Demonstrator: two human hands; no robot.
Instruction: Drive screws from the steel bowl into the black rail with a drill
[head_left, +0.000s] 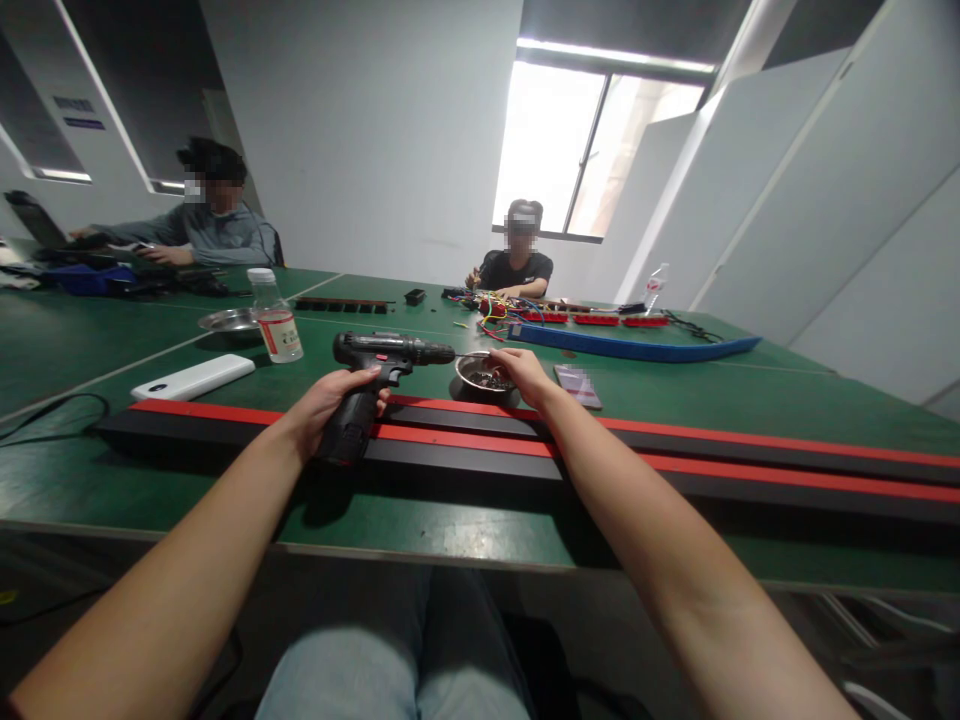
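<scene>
My left hand [325, 402] is wrapped around the grip of a black cordless drill [390, 350], held level with its long bit [469, 355] pointing right. At the bit's tip, the fingers of my right hand [519, 370] are pinched together. Whatever they hold is too small to make out. Just below and behind those fingers stands a metal bowl [459, 372] with small dark screws [487, 379] in it. Beneath both forearms lie two long black bars with red top strips, the nearer bar [465, 462] in front of the farther bar [480, 420].
To the left are a white power bank [193, 378], a plastic bottle [279, 325] and another metal dish [225, 322]. A phone-like slab [577, 386] lies right of the bowl. Farther back are a blue strip [637, 345], coloured wires [491, 312] and two seated people.
</scene>
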